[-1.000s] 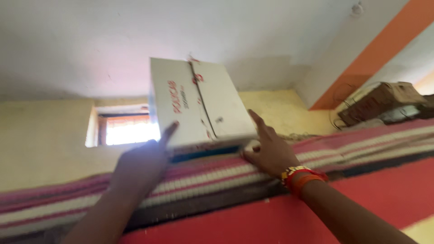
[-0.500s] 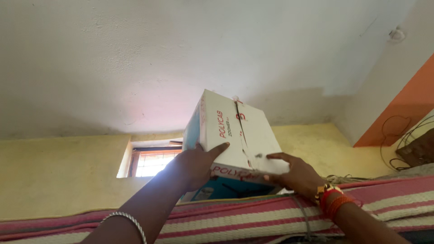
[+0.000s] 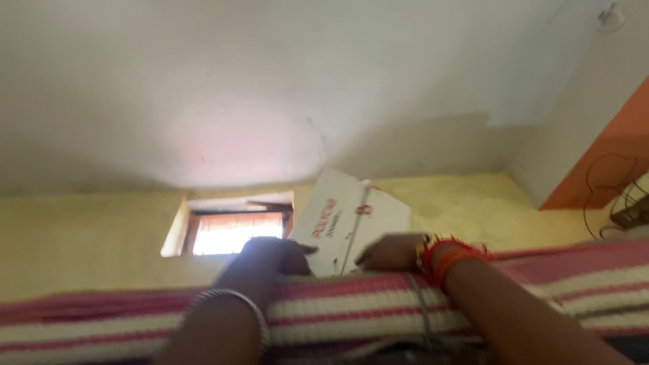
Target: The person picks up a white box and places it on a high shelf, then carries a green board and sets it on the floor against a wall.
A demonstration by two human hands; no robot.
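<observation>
- At the far left of the frame there is a yellow wall (image 3: 81, 236). It runs along under the white ceiling (image 3: 270, 81).
- A small window (image 3: 233, 230) sits left of the middle. Bright light comes in through it.
- Across the bottom of the frame lies a striped cloth (image 3: 338, 314) with pink, white and red bands. It is rolled or folded thick along a high ledge.
- The left hand (image 3: 267, 257) reaches up over the cloth, just left of the middle. A silver bangle (image 3: 230, 301) is on its wrist. Its fingers are bent and touch the lower left edge of the box. The picture is blurry, so it is hard to tell if they grip it or only press on it.
- The white cardboard box (image 3: 348, 220) is in the middle of the frame, behind the cloth and between the two hands. It leans to one side, and its bottom part is hidden by the cloth.
- The right hand (image 3: 385, 251) is just right of the middle. Its fingers curl on the lower right edge of the box. Red and orange bangles (image 3: 449, 257) are on its wrist.
- At the far right there is an orange wall part (image 3: 608, 155), with some thin wires (image 3: 618, 186) in front of it.
</observation>
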